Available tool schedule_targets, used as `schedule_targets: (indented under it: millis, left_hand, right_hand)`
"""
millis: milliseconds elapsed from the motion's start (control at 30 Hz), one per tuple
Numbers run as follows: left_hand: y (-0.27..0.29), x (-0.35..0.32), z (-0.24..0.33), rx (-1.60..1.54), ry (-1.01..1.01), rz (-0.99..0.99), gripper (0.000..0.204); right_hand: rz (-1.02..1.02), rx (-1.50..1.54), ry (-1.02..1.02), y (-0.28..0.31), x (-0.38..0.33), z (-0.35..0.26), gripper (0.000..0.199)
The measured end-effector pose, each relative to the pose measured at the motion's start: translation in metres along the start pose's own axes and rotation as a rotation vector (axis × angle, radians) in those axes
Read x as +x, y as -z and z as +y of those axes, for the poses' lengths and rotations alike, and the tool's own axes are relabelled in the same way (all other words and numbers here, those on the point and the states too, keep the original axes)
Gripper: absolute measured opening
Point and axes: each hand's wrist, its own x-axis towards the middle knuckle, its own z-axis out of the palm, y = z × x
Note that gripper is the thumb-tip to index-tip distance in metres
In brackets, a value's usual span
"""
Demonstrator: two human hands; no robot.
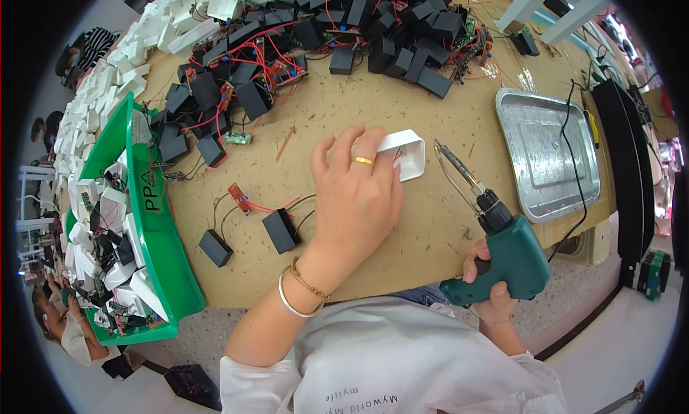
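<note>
My left hand [357,198] is closed around a small white plastic housing [412,157], with its open end to the right. A reddish wire shows inside it; the rest is hidden by my fingers. My right hand [495,310] grips the handle of a green soldering gun [518,256], one finger by the trigger. The gun's metal tip and thin feed tube point up and left, just right of the housing and apart from it. Left of my left wrist, a black block [280,231], another black block [215,248] and a red circuit board [239,198] lie joined by wires.
Black blocks with red wires and boards [251,98] pile along the far side. White housings [108,105] heap at the far left. A green bin [169,256] of wired parts stands left. At right lies a metal tray [549,155], crossed by a black cable [567,137].
</note>
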Motion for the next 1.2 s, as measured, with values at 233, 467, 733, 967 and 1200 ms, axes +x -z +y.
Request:
schedule_targets:
  millis: [233, 467, 733, 967, 1200]
  left_hand:
    - [0.028, -0.004, -0.004, -0.032, 0.073, -0.001, 0.049]
    - [0.100, -0.005, -0.039, -0.047, 0.316, -0.067, 0.065]
    - [0.320, -0.074, -0.167, 0.720, 0.780, 0.258, 0.062]
    - [0.269, 0.008, -0.223, 0.976, 0.615, 0.045, 0.054]
    - [0.108, 0.126, -0.326, 0.411, 0.439, 0.017, 0.048]
  right_hand:
    - [0.024, 0.041, 0.042, -0.003, 0.004, 0.003, 0.061]
    - [-0.041, 0.014, 0.116, 0.009, -0.003, 0.014, 0.060]
    - [-0.030, 0.156, 0.169, 0.008, 0.003, 0.020, 0.056]
    - [-0.014, 0.110, 0.124, 0.011, 0.010, 0.018, 0.055]
    - [0.064, 0.128, 0.128, 0.003, 0.001, 0.016, 0.056]
